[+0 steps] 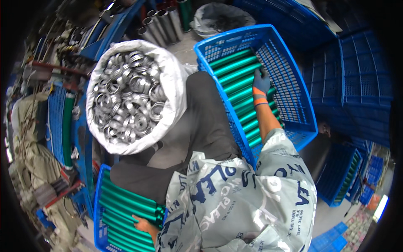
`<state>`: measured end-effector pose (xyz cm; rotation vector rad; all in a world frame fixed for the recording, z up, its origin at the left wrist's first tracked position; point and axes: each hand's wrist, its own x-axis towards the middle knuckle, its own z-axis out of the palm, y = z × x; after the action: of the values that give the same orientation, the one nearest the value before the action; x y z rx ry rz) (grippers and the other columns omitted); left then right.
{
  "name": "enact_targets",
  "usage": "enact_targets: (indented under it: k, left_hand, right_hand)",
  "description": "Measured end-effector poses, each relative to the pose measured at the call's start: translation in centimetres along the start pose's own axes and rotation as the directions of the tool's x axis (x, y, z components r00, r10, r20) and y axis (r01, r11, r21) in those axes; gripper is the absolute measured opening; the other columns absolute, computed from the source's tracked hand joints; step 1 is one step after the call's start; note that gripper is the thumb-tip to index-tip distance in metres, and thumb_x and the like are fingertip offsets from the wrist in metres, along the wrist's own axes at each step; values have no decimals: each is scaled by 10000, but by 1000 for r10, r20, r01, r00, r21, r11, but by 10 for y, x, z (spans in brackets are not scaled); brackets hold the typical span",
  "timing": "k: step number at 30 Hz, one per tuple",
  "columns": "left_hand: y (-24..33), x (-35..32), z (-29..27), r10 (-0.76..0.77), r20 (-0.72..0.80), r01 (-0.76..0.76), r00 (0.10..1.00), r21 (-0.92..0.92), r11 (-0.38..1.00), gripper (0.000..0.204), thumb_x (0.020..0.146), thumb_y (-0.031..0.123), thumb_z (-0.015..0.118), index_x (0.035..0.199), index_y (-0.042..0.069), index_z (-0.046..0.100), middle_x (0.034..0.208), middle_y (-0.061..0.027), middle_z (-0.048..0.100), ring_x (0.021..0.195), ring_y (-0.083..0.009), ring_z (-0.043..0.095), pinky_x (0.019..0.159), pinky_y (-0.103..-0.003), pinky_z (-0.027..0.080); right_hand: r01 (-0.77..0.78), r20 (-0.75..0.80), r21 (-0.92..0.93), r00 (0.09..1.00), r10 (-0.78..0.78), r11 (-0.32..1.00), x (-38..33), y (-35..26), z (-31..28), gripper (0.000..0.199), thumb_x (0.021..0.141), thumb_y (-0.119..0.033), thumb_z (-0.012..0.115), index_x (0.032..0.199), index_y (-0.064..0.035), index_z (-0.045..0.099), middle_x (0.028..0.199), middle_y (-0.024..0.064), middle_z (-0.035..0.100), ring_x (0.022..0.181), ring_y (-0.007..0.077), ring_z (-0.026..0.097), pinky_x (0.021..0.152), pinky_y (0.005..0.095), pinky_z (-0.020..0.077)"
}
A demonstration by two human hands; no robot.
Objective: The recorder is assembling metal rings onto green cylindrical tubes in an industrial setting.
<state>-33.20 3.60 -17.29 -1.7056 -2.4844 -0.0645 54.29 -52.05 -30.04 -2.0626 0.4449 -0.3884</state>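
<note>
My right hand [261,84], in a dark glove with an orange cuff, reaches into the blue basket [308,105] at the right. Its fingers curl over the end of one green metal tube [239,69] in a row of such tubes. At the lower left, my bare left hand [145,225] lies over more green tubes [126,197] in a second blue basket [98,206]. The left thumb and fingers are apart, and no tube is lifted in them. My sleeve hides part of that basket.
Between my legs and the left rack stands a white sack [174,84] full of shiny metal rings [130,96]. Bare metal tubes [161,25] stand upright at the back, beside an open plastic bag [222,19]. Stacked blue crates [361,75] line the right side.
</note>
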Motion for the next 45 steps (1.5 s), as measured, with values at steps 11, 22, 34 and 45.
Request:
enact_targets:
  k: [11,22,34,45]
  left_hand:
    - [95,-26,-61,255,8,-254,967,116,960,1022,974,528,901,1656,-117,495,1604,-383,606,1451,-540,622,1261,-564,503]
    - [102,-15,-55,342,112,-344,933,3,939,1006,974,453,908,1653,-145,469,1552,-382,652,1355,-529,686,1202,-538,552]
    - [-6,20,-1,-29,44,31,999,-50,998,1240,982,793,737,1751,-103,358,1751,-356,482,1645,-485,462,1374,-536,394]
    - [28,57,-48,-126,173,175,977,-308,935,1489,647,700,1053,1787,48,352,1679,-284,566,1560,-477,535,1261,-566,513]
  right_hand:
    - [-671,49,-365,678,733,645,-67,202,-8,931,905,-719,833,1284,131,801,1340,372,784,1323,504,745,1140,525,567]
    - [-614,312,-448,574,757,650,-68,224,-21,975,900,-796,806,1250,113,818,1296,349,806,1303,487,759,1126,518,581]
    - [-39,520,540,800,-298,841,-66,-165,44,384,1214,-110,592,1558,23,699,1395,183,803,1189,253,782,1055,375,629]
    - [748,462,636,-566,-683,-190,-402,-393,134,838,1059,-533,694,1751,-98,511,1713,247,574,1579,506,512,1348,652,318]
